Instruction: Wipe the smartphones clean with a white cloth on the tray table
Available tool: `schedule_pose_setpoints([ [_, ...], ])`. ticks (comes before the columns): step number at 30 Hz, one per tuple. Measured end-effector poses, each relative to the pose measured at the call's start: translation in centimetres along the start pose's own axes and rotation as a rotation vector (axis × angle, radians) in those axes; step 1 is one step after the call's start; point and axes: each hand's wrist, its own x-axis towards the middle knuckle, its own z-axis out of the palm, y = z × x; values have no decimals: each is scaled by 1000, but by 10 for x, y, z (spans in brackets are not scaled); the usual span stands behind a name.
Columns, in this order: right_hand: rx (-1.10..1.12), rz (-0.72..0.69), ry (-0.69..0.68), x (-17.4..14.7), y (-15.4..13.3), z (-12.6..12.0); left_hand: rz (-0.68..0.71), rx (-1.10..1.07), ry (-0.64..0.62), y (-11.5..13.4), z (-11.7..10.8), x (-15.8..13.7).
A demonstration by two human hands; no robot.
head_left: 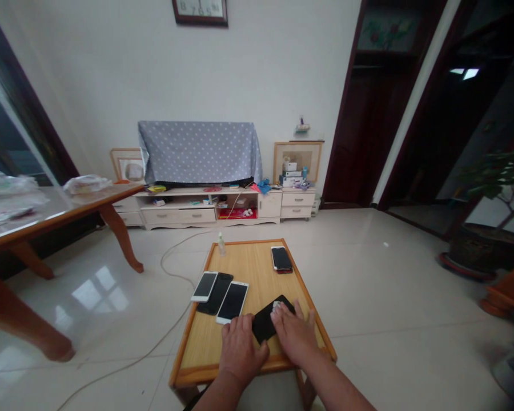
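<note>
A black smartphone [264, 323] lies at a slant near the front of the small wooden table. My left hand [240, 349] holds it by its left and near edges, with the fingers bent and the thumb along the near side. Over its right part, my right hand [294, 334] presses a small white wad, which looks like tissue [276, 306], onto the surface with its fingertips. To the left lie a white-framed phone [232, 302], a black phone or case [216, 294] and another white phone [205, 286] that overlaps it.
The small table [257, 257] has a raised rim. At its far right lies a white phone [281, 258] on a dark reddish one; a small clear bottle [221, 244] stands far left. A cable [171, 322] crosses the floor. A larger table [107, 197] stands left, a potted plant [488, 245] right.
</note>
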Motion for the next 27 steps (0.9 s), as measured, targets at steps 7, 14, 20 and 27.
schedule_pose_setpoints([
  [7, 77, -220, -76, -15, -21, 11, 8, -10, -40, -8, 5, 0],
  [14, -17, -1, 6, 9, -3, 2, 3, -16, -2, -6, 6, 0],
  [20, 126, -301, -59, -11, -23, 23, 9, -29, -9, -11, 13, 0],
  [27, 44, 19, 22, 20, 1, -3, 8, -24, 31, -3, 8, 0],
])
